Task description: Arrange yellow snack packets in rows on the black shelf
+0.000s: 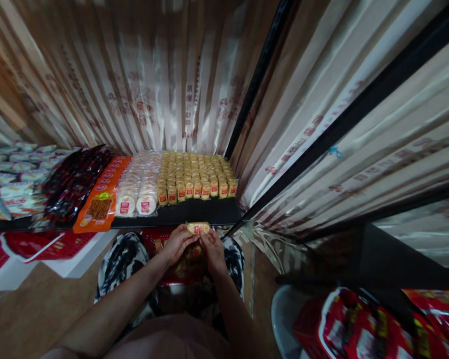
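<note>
My left hand (176,244) and my right hand (211,248) together hold one small yellow snack pack with a red label (198,228), just below the front edge of a dark shelf (194,213). On that shelf, right above my hands, stand rows of several identical yellow packs (194,172). To their left lie round white packs (139,184). A red basket (183,269) with more packs sits on my lap under my hands.
Further left on the shelf are an orange packet (101,197), dark red packets (75,179) and pale packets (13,179). Striped curtains hang behind and to the right. A red basket (37,244) stands lower left, red bags (359,324) lower right.
</note>
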`<state>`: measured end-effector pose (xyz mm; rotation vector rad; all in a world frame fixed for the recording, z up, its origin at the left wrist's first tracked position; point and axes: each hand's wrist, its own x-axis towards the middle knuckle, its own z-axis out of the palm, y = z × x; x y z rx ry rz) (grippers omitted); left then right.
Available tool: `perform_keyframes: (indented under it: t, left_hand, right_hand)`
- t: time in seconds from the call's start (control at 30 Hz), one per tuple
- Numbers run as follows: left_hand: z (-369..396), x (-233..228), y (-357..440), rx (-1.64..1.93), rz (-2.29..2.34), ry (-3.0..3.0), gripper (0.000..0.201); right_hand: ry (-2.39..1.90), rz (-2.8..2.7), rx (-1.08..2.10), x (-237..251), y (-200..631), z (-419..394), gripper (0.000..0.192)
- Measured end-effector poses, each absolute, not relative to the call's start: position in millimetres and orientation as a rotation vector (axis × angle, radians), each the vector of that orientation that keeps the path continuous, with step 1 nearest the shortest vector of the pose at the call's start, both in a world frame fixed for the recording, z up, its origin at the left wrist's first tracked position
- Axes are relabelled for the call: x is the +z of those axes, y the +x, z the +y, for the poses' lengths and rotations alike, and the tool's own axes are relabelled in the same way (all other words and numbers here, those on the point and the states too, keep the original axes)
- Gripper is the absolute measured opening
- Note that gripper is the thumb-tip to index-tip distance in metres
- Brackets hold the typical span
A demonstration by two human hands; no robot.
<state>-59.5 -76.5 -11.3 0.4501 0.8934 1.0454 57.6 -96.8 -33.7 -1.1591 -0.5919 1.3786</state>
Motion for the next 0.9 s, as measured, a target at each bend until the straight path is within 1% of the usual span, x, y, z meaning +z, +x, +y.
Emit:
perform_keyframes:
  t: [0.07,0.2,0.33,0.4,0.47,0.6,0.67,0.8,0.9]
  left_hand:
    - [-74.9,-12.6,-55.4,0.991,0.908,0.524,0.025]
    - [-63.4,-14.5,-51.4,0.882,1.016,0.85,0.024]
    - [-43.2,-6.3,-48.0,0.804,1.337,1.465,0.034]
    - [-32.6,0.8,-44.5,0.764,1.399,1.723,0.038]
    - [-22.4,7.4,-39.1,0.707,1.38,1.872,0.038]
    - [-2.0,16.1,-25.1,0.702,1.311,1.95,0.044]
    - [8.2,19.3,-18.7,0.743,1.287,1.97,0.042]
    - [28.1,22.7,-9.1,0.801,1.275,2.02,0.028]
    - [42.0,20.3,-1.7,0.873,1.315,2.005,0.024]
  right_hand:
    - [-1.132,-0.544,1.357,-29.0,60.6,-96.3,0.043]
    - [-1.189,-0.593,1.296,-17.3,80.6,-89.4,0.051]
    - [-1.274,-0.87,1.229,-9.0,105.8,-71.6,0.048]
    - [-1.307,-1.039,1.167,-6.7,114.8,-59.4,0.045]
    - [-1.335,-1.233,1.065,-3.4,121.4,-47.3,0.042]
    - [-1.431,-1.571,0.794,7.5,131.0,-27.7,0.044]
    - [-1.474,-1.647,0.707,11.3,134.0,-19.5,0.047]
    - [-1.505,-1.526,0.67,6.5,132.9,-4.2,0.049]
    - [-1.496,-1.341,0.586,-5.8,126.9,3.1,0.049]
